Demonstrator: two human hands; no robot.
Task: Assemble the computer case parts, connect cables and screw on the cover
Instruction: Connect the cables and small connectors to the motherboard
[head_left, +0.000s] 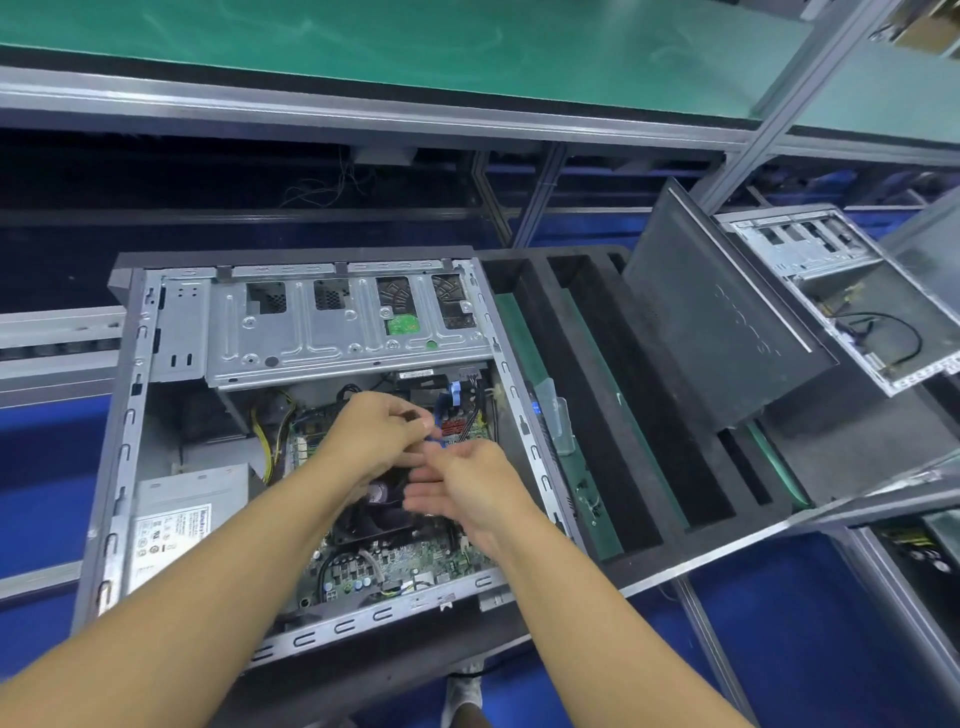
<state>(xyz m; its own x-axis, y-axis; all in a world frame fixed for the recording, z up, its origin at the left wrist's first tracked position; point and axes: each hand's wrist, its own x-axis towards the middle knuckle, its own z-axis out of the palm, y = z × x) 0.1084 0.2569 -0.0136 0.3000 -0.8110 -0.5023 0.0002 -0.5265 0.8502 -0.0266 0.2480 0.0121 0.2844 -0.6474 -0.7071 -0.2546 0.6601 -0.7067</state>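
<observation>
Fingers (396, 404) of the left hand (374, 434) pinch the end of a blue cable (435, 435) over the motherboard (415, 561) inside the open computer case (130, 415); the right hand (478, 488) sits just beside it, its fingers loosely spread and gripping nothing. Case lies on its side, power supply (176, 519) in its near left corner; a dark side cover (717, 322) leans in the black foam rack (597, 389) on the right.
</observation>
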